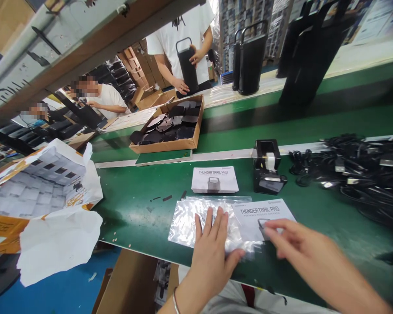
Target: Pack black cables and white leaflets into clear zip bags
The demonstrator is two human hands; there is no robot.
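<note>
My left hand [212,246] lies flat, fingers spread, on a clear plastic bag [183,222] near the front edge of the green bench. Just right of it, a white booklet [249,213] printed "Thunder Trail Pro" meets the bag; whether its left end is inside the bag is hard to make out. My right hand [294,244] has its fingers drawn together at the booklet's lower right part, gripping it, and hides that corner. Behind the bag lies a stack of matching booklets [214,179].
A black tape dispenser [268,168] stands beyond the booklet. Black cables [363,165] are heaped at right. A carton of dark pieces [196,141] sits farther back, near black speakers [252,61]. Left is a torn package [94,183]. A co-worker [180,39] handles a speaker opposite.
</note>
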